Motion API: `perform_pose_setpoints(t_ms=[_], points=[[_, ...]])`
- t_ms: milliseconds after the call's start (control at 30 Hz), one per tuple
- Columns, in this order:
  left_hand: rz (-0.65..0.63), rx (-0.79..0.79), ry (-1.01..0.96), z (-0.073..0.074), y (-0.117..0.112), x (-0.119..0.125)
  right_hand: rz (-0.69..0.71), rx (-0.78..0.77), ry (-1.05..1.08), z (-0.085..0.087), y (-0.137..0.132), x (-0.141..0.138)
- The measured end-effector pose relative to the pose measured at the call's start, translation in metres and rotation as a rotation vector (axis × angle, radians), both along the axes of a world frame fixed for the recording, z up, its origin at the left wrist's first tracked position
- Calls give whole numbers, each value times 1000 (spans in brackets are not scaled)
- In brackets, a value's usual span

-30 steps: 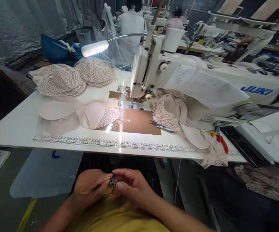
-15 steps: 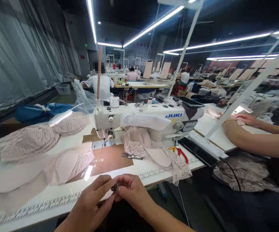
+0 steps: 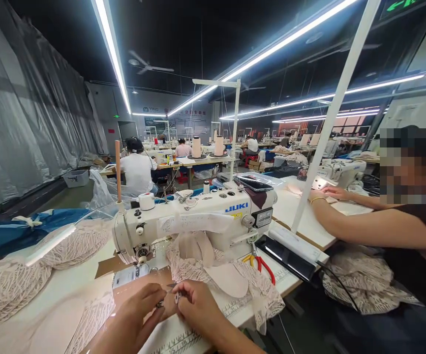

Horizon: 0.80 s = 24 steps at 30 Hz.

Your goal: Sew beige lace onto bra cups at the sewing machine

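My left hand (image 3: 134,312) pinches a small metal piece (image 3: 159,305) that looks like a bobbin case, mostly covered by the fingertips. Close beside it, my right hand (image 3: 201,307) grips a small round metal bobbin (image 3: 177,297) between thumb and fingers. A narrow gap separates the two parts. Both hands are over the front of the table, before the white sewing machine (image 3: 194,221). Behind my fingers, the tip of the thread snips (image 3: 171,285) shows. Beige lace pieces with smooth cups (image 3: 228,280) lie under the machine arm, right of my hands.
Red-and-yellow handled pliers (image 3: 260,265) lie beside the lace. Stacked lace cups (image 3: 10,290) and a lit lamp strip (image 3: 50,243) are at left. A phone (image 3: 253,184) rests on the machine. At right, a co-worker's arm (image 3: 364,228) reaches over the neighbouring table.
The view has tilted up and shifted right. My hands were together around one small metal item at the table edge; now they are slightly apart over the table, each with a metal part.
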<state>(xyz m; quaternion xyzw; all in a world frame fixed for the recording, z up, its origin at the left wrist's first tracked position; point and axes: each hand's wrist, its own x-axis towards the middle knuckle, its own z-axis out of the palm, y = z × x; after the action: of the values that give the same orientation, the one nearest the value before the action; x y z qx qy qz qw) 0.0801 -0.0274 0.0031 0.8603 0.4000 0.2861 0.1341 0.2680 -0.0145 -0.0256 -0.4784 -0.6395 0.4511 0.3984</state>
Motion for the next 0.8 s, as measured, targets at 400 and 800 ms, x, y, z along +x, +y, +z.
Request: perform_pose_setpoints(t_ms=[400, 800], points=[[-12, 23, 279, 68, 4, 16, 46, 389, -294, -8, -2, 34], [-113, 349, 653, 227, 119, 88, 211, 176, -467, -25, 16, 32]])
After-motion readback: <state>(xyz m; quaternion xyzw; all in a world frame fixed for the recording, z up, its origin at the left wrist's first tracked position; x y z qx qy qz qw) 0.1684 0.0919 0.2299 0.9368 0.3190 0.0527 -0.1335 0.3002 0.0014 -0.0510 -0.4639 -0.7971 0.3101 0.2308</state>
